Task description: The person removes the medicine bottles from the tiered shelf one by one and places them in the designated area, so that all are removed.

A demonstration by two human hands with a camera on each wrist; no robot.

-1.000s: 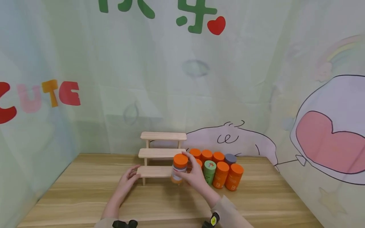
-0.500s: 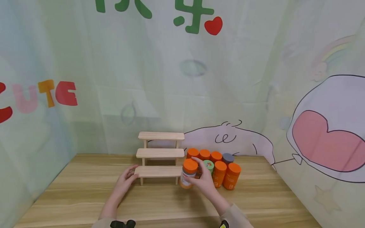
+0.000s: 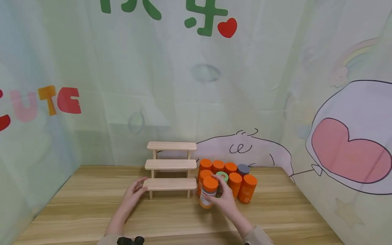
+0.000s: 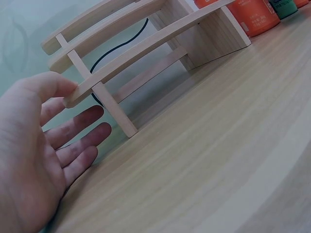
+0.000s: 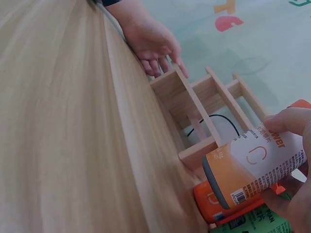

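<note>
My right hand [image 3: 226,200] holds a supplement bottle [image 5: 255,158] with an orange cap and a white-and-orange label, thumb on one side and fingers on the other. In the head view this bottle [image 3: 207,196] is right of the shelf's lowest step, in front of the other bottles, overlapping one orange bottle [image 3: 204,174]. My left hand [image 3: 132,194] is at the left end of the three-step wooden shelf [image 3: 169,184]. In the left wrist view its thumb touches the end of the front board [image 4: 141,56], and the other fingers stay loosely extended beside the leg.
Several orange bottles [image 3: 248,189] stand grouped right of the shelf, with a green bottle [image 5: 257,221] and a grey-blue-capped one [image 3: 243,169] among them. The wooden table [image 3: 171,221] meets a printed curtain [image 3: 122,85] behind and at the sides.
My right hand has carried the bottle from in front of the lowest step rightward and toward me, to the front of the bottle group. My left hand stays at the shelf's end.
</note>
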